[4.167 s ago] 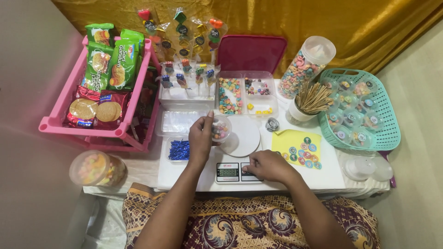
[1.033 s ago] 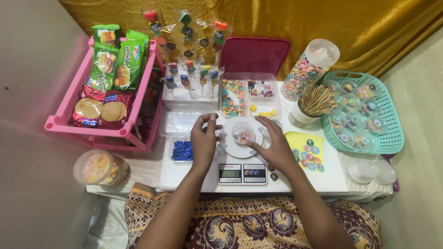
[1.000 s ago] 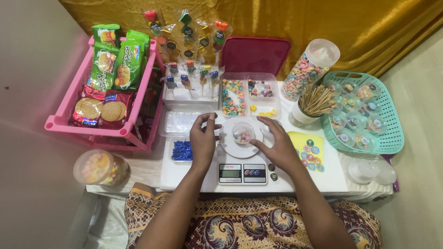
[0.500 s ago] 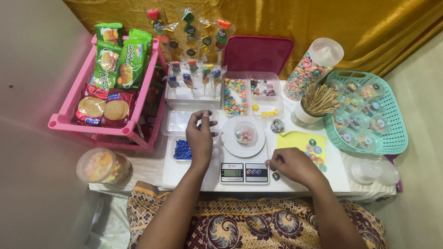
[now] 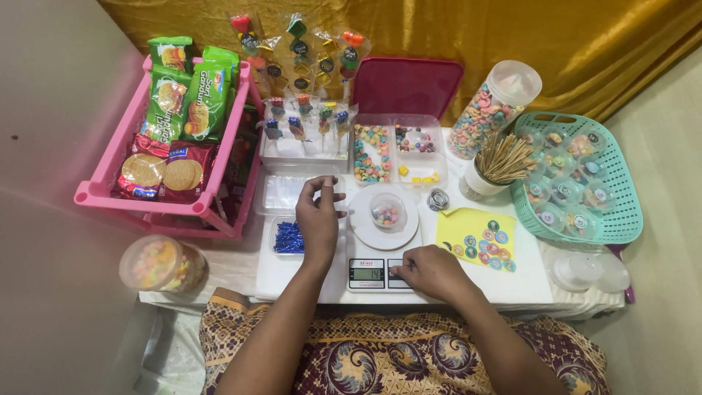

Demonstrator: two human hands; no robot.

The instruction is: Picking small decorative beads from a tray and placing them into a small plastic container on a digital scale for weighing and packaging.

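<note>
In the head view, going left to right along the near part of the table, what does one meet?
Round tub of coloured sweets → small tray of blue twist ties → left hand → white kitchen scale bearing a small clear cup → right hand at the scale's front → yellow sticker sheet → stacked clear lids.

Arms: both bare from wrist to elbow, no sleeves in view
Left hand (image 5: pixel 319 223): bare, no ring, watch or glove showing
Right hand (image 5: pixel 431 271): bare, no ring or bracelet showing
Lap garment (image 5: pixel 380 358): dark maroon cloth printed with gold and cream paisley swirls, covering the lap at the near edge
</note>
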